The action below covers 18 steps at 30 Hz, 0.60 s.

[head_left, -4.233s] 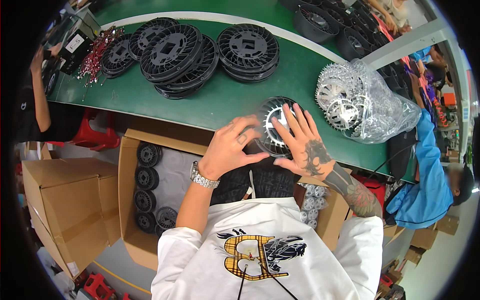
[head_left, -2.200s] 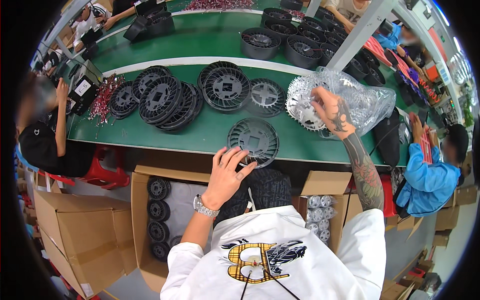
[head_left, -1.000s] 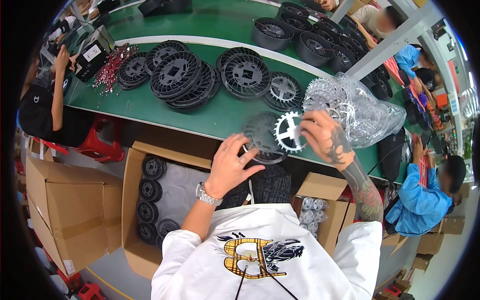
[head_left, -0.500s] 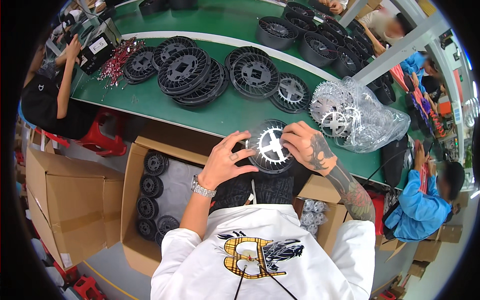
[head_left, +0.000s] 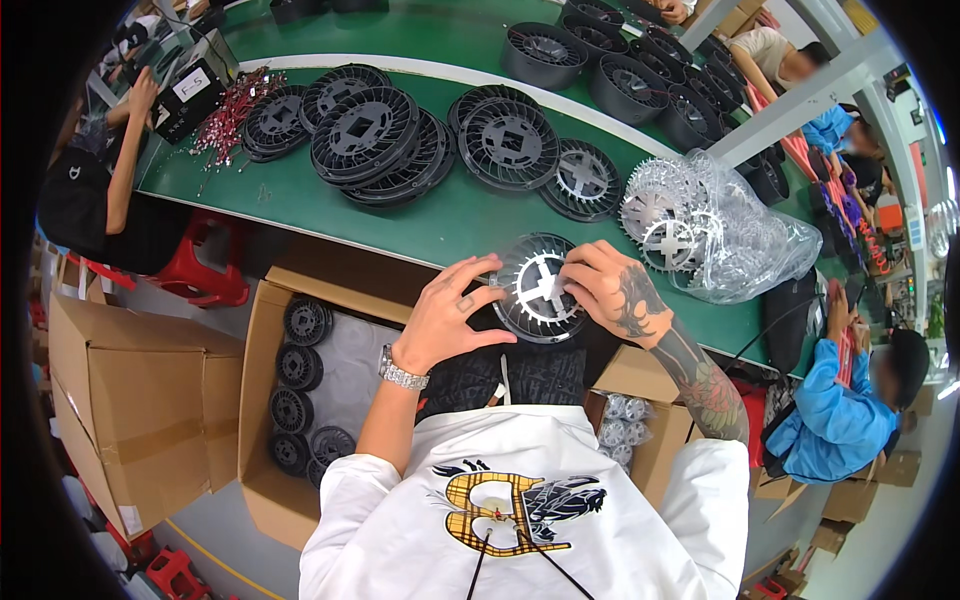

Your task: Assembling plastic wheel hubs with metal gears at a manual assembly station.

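Note:
Both my hands hold one black round finned disc at the near edge of the green table. A silver toothed ring with a cross centre lies on top of the disc. My left hand grips the disc's left rim. My right hand presses on the ring and the disc's right rim. A clear plastic bag of silver rings lies just right of my right hand. Stacks of black discs lie further back on the table.
An open cardboard box holding black discs stands at my lower left, and a box of silver rings at my lower right. Other people sit at the left and right. Black fan housings fill the far table.
My right hand went to the bag, took a silver ring and brought it back. The ring now lies on the black disc that both hands hold at the table's near edge.

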Motion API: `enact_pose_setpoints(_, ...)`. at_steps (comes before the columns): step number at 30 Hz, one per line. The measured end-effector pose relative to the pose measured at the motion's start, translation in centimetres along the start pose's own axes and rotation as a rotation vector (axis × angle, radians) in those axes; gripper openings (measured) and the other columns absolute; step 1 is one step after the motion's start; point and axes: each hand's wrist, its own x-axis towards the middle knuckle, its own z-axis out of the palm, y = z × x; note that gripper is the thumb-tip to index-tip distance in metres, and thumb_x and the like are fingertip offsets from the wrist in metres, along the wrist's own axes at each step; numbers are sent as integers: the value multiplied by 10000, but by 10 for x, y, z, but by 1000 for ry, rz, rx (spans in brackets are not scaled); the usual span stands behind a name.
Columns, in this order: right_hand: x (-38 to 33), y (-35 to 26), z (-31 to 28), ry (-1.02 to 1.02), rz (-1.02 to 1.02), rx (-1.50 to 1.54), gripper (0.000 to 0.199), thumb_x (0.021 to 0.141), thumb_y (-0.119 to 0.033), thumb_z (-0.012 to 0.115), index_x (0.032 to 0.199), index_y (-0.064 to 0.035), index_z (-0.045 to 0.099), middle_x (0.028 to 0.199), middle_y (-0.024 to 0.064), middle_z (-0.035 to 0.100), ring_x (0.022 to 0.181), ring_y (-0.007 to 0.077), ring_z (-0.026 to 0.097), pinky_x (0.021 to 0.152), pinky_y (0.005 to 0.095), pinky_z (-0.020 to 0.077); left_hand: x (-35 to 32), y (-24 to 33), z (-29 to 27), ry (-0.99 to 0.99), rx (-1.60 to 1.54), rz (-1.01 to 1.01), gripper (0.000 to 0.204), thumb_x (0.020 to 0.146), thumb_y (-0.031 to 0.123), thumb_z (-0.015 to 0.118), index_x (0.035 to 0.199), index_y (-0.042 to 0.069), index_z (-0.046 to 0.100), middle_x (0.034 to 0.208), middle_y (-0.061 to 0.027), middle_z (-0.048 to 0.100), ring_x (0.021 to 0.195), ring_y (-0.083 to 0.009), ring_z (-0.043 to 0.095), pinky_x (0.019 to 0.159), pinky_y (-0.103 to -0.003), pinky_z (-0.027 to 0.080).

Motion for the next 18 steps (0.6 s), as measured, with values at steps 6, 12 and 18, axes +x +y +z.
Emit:
enact_pose_setpoints(6, 2, 2, 2, 8, -17, 2, 166, 824, -53, 753, 985, -37, 715, 1067, 67, 645, 999, 276, 633, 833, 388, 552, 1, 2, 1, 12, 6, -4, 529, 691, 470, 902, 1055, 135, 714, 1359, -88, 628, 1242, -334, 631, 1099, -490, 490)
enact_pose_setpoints(12, -3, -3, 6, 35, -22, -52, 193, 798, -45, 759, 984, -39, 708, 1077, 67, 644, 992, 280, 629, 829, 390, 549, 1, 0, 4, 27, 11, 11, 574, 614, 447, 946, 1005, 100, 708, 1328, -109, 661, 1244, -331, 646, 1071, -485, 503)
enact_pose_setpoints(18, -4, -9, 0, 106, -26, -69, 201, 782, -41, 767, 973, -49, 704, 1077, 59, 644, 988, 280, 629, 825, 391, 551, 1, 0, 3, 23, -10, 4, 529, 684, 475, 905, 1041, 129, 726, 1339, -80, 642, 1224, -306, 645, 1095, -489, 487)
